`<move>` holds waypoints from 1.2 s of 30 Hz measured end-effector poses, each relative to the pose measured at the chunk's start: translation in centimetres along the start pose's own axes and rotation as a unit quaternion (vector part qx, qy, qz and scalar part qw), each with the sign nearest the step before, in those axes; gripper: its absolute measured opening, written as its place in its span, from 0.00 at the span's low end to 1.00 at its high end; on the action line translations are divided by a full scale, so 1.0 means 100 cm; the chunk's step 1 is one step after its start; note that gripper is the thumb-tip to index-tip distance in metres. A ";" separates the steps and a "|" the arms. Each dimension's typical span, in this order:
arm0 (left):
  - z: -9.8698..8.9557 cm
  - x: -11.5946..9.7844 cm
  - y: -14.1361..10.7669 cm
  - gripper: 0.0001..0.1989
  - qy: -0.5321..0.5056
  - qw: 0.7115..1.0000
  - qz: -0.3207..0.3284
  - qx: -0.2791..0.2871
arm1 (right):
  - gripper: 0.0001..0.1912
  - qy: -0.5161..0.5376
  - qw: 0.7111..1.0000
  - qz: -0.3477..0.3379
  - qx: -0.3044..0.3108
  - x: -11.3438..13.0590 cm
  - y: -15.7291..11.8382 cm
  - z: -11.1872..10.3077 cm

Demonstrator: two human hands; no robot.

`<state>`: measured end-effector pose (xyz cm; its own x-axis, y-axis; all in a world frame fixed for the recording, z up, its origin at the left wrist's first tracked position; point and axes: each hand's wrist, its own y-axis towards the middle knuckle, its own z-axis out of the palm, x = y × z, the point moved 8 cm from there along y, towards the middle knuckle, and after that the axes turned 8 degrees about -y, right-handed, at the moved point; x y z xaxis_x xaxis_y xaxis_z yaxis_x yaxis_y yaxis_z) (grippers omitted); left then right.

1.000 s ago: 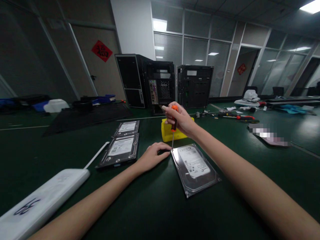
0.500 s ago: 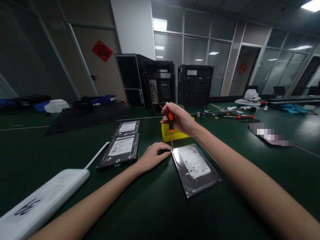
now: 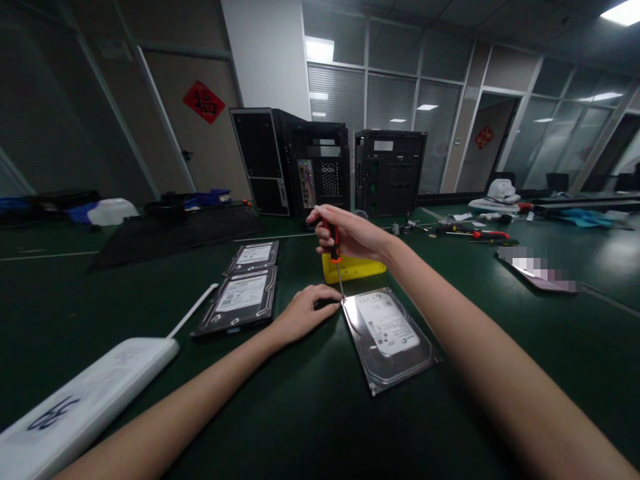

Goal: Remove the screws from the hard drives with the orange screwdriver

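Observation:
A silver hard drive (image 3: 357, 340) with a white label lies flat on the dark green table, turned at an angle in front of me. My left hand (image 3: 307, 310) is to its left, with thumb and index finger closing together at the drive's far left corner. In my right hand (image 3: 350, 230) is a screwdriver (image 3: 335, 250) with a black and orange handle, the fingers wrapped round it. Its shaft slants down to that same corner, and the tip is by my left fingertips. Whether a screw sits under the tip is too small to tell.
Two more hard drives (image 3: 243, 293) lie on the left, behind a white power strip (image 3: 100, 383). A yellow plastic piece (image 3: 353, 269) is beyond the drive. Black computer cases (image 3: 390, 173) stand at the back. Tools (image 3: 487, 235) and a phone-like slab (image 3: 543, 277) are to the right.
My right hand has shifted slightly left, tipping the screwdriver's handle left while its tip stays at the drive's corner. My left hand and the drive have hardly moved.

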<state>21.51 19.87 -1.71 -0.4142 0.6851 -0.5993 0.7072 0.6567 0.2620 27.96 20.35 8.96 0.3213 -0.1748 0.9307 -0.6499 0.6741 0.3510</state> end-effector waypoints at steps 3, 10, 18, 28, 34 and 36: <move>0.001 0.001 0.000 0.12 -0.002 1.000 0.001 -0.001 | 0.15 0.017 0.998 0.031 0.061 0.000 0.003 0.005; 0.001 0.001 -0.001 0.12 0.000 1.000 -0.007 0.000 | 0.05 -0.102 0.986 0.071 0.113 0.011 -0.005 0.004; 0.001 -0.001 -0.002 0.12 -0.010 1.000 0.005 0.004 | 0.08 -0.246 0.962 0.095 0.071 0.032 -0.021 -0.017; 0.000 -0.004 -0.002 0.12 -0.031 0.999 -0.010 0.005 | 0.11 -0.418 0.897 0.145 0.010 0.033 -0.024 -0.023; -0.003 -0.012 -0.002 0.13 -0.092 0.995 -0.028 0.009 | 0.14 -0.443 0.887 0.128 0.038 0.033 -0.018 -0.014; -0.005 -0.012 -0.002 0.13 -0.102 0.994 -0.031 0.003 | 0.13 -0.454 0.882 0.121 0.027 0.034 -0.016 -0.015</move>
<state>21.58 19.03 -0.69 -0.3332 0.5647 -0.7550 0.6875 0.6935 0.2153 31.12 19.81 11.40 -0.5004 -0.5494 0.6691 -0.6636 0.7398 0.1112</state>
